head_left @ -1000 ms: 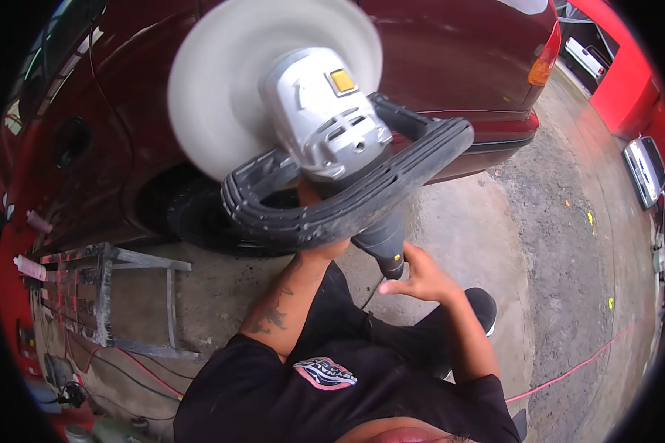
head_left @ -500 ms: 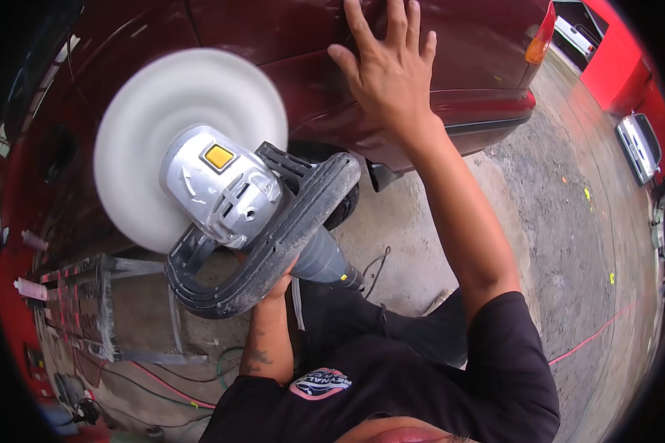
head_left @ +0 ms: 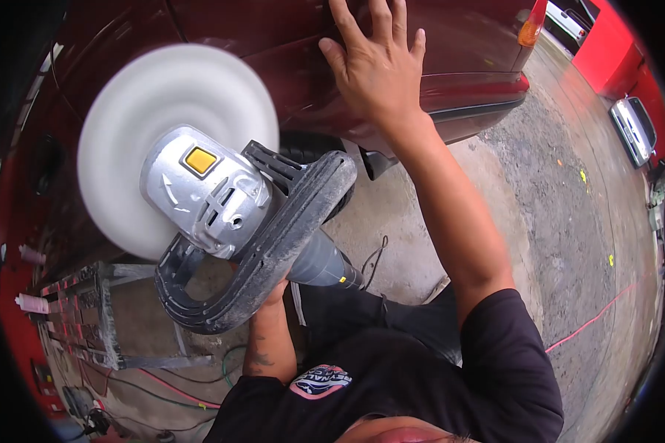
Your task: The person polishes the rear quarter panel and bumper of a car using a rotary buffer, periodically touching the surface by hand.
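Note:
My left hand (head_left: pixel 276 291) is closed around the body of a polisher, mostly hidden behind its black loop handle (head_left: pixel 266 244). The polisher (head_left: pixel 203 184) has a silver head with a yellow button. Its round white pad (head_left: pixel 100 148) is blurred as if spinning and lies against or close to the dark red car (head_left: pixel 288 74); contact cannot be made out. To the right, my right hand (head_left: pixel 380 70) rests with spread fingers on the car's side panel, near the rear corner, holding nothing.
A worn metal stand (head_left: pixel 107 317) is at the lower left, with a pinkish bottle (head_left: pixel 31 303) beside it. Hoses and cords (head_left: pixel 177 395) run over the floor there. A red hose (head_left: pixel 587 325) crosses the concrete at right. Another vehicle (head_left: pixel 634 131) is visible far right.
The polisher and my left hand have shifted slightly left in view, with the pad still blurred. My right hand stays spread on the panel; the whole view has moved a little.

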Demonstrator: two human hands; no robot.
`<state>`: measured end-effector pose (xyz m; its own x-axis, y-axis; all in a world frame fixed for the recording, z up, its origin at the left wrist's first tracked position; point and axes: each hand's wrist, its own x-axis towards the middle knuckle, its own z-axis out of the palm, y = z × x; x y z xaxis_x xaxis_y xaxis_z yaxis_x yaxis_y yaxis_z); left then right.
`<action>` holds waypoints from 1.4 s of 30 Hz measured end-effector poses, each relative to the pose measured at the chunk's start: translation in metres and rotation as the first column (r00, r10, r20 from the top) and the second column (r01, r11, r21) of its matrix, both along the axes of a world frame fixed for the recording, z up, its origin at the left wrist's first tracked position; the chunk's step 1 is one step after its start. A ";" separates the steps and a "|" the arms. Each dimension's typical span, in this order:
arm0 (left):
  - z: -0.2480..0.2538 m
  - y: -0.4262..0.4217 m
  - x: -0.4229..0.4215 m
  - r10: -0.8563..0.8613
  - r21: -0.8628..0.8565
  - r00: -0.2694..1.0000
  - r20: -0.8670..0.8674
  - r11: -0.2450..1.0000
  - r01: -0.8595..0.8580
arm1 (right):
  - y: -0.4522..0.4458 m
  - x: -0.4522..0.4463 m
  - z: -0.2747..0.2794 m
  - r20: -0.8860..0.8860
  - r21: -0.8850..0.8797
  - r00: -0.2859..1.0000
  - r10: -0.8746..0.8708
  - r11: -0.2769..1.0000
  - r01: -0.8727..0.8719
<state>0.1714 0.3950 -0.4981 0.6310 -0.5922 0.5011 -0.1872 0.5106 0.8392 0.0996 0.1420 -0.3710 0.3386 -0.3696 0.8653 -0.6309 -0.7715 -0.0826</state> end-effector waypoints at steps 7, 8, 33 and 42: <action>0.005 0.002 -0.002 -0.004 -0.028 1.000 0.024 1.000 0.005 | -0.010 0.004 0.019 0.061 -0.103 0.998 -0.007 0.995 0.013; 0.006 0.002 -0.002 -0.002 -0.030 1.000 0.025 1.000 0.003 | -0.012 0.006 0.019 0.063 -0.105 0.998 -0.004 0.994 0.011; 0.019 -0.002 -0.009 -0.060 -0.087 0.997 0.056 0.994 0.065 | -0.017 0.015 0.018 0.156 -0.020 0.984 0.088 0.996 -0.085; 0.024 -0.004 -0.012 -0.104 -0.071 0.993 0.051 0.992 0.108 | -0.019 0.011 0.022 0.157 0.054 0.979 0.132 0.988 -0.142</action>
